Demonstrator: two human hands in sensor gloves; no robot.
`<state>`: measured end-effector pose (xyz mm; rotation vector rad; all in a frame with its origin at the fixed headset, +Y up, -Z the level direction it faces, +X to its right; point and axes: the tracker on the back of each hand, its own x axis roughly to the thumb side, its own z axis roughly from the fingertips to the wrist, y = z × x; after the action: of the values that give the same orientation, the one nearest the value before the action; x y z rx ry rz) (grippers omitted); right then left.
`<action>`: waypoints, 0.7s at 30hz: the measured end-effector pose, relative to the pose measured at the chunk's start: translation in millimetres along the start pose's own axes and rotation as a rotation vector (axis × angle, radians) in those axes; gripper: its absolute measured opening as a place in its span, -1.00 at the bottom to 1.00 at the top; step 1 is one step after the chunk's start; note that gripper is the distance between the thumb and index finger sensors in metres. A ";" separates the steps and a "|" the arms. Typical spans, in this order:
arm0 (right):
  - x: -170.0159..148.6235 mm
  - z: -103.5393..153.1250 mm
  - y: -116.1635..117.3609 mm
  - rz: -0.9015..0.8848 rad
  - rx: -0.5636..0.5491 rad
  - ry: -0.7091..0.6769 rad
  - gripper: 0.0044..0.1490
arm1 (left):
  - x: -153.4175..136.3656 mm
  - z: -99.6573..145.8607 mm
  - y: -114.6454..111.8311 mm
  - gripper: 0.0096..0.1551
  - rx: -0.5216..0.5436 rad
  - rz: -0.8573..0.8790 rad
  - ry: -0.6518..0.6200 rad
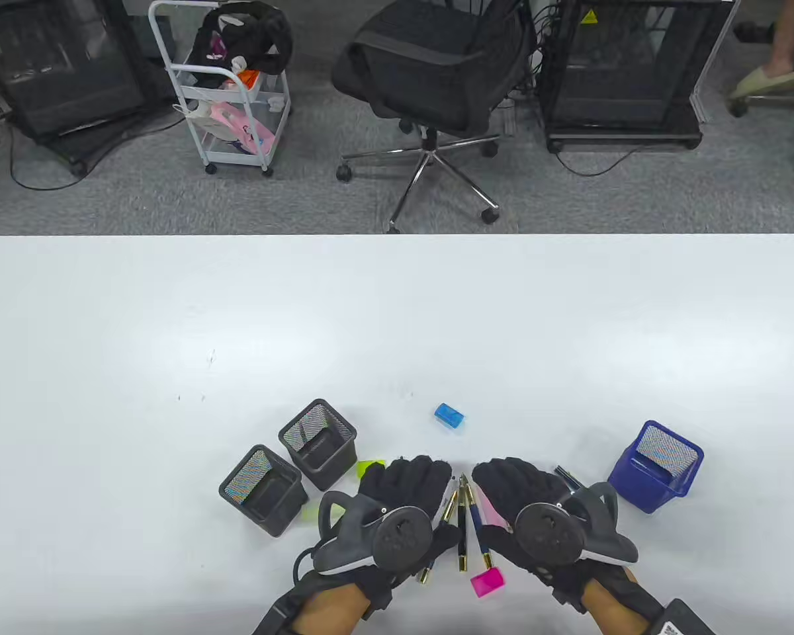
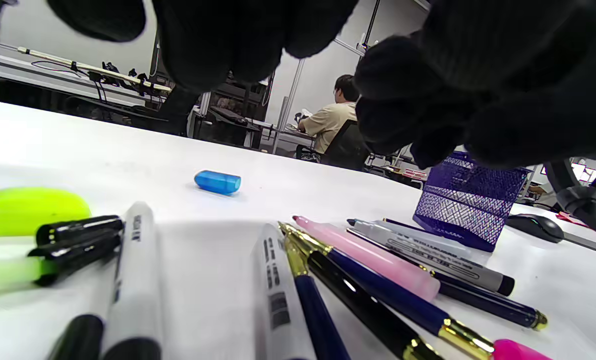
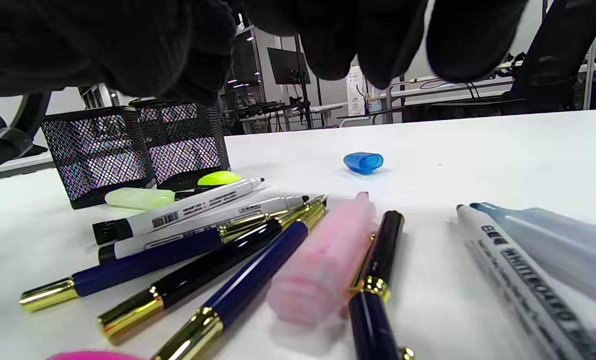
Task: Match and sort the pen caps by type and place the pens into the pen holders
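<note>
Table view: my left hand (image 1: pixel 403 489) and my right hand (image 1: pixel 516 489) hover palm down, side by side, over a cluster of pens (image 1: pixel 463 522) near the front edge of the table (image 1: pixel 397 317). The fingers of both hang loosely bent; neither hand grips anything that I can see. Two black mesh holders (image 1: pixel 317 443) stand touching each other just left of my left hand. A blue mesh holder (image 1: pixel 656 466) stands right of my right hand. A blue cap (image 1: pixel 449 417) lies alone beyond the hands, toward the table's middle. A pink cap (image 1: pixel 487 582) lies at the front edge, just beside the pens' gold ends.

Left wrist view: my fingers (image 2: pixel 218 40) hang above the table, clear of the pens. Below lie white markers (image 2: pixel 133 280), dark blue pens with gold trim (image 2: pixel 378 295), a pink highlighter (image 2: pixel 373 257) and a grey marker (image 2: pixel 428 252). A yellow-green cap (image 2: pixel 28 210) lies at the left. The blue cap lies apart from the pens, farther out; the blue holder stands to the right.

Right wrist view: my fingertips (image 3: pixel 368 45) hover over the same spread. The pink highlighter lies between gold-trimmed pens (image 3: pixel 248 275). A whiteboard marker (image 3: pixel 518 270) and a pale blue highlighter (image 3: pixel 558 240) lie to the right. A yellow-green highlighter (image 3: pixel 138 198) lies against the foot of the black holders.
</note>
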<state>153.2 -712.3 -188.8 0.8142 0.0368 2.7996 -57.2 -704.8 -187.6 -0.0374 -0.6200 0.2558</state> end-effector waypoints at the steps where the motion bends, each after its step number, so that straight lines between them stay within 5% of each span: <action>1: 0.1 0.2 0.4 0.004 0.005 0.001 0.06 | 0.2 -0.3 -0.2 0.00 0.001 0.001 -0.002; 21: 4.4 0.5 0.1 0.027 0.008 0.005 0.06 | -0.8 1.3 1.1 -0.01 0.008 0.001 -0.002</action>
<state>149.9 -711.5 -186.0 0.8160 0.0383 2.8281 -58.8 -703.9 -187.1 -0.0298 -0.6211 0.2587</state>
